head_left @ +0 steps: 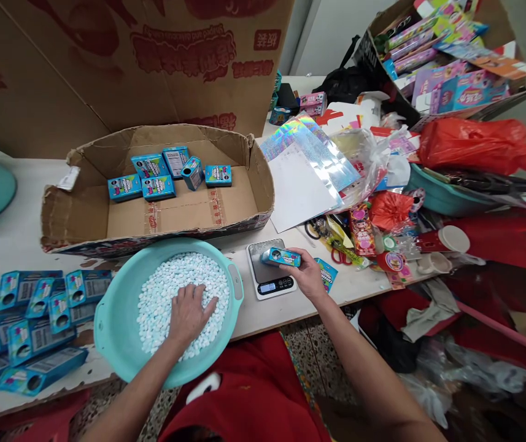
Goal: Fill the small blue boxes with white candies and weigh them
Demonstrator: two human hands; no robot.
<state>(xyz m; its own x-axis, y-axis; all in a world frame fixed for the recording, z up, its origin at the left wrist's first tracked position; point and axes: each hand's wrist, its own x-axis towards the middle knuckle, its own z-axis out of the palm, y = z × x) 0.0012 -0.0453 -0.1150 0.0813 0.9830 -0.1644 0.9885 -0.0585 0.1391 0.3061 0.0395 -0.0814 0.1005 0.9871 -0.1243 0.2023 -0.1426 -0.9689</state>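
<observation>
My left hand (191,314) lies in a wide turquoise basin (119,334), its fingers apart on a heap of small white and pale blue pellets (164,279). Between the fingers and thumb of my right hand (311,275) is a small blue printed box (283,256). That box is over the plate of a digital kitchen scale (272,286); I cannot tell whether it touches the plate. The scale's display is lit. A flat blue carton (327,274) lies beside my right wrist, partly covered.
An open cardboard tray (175,218) behind the basin holds several blue boxes (159,187). More blue boxes with round holes (37,337) lie stacked at left. Scissors (313,228), silvery sheets (322,153) and a red bag (474,144) clutter the right side. A large carton (119,67) stands behind.
</observation>
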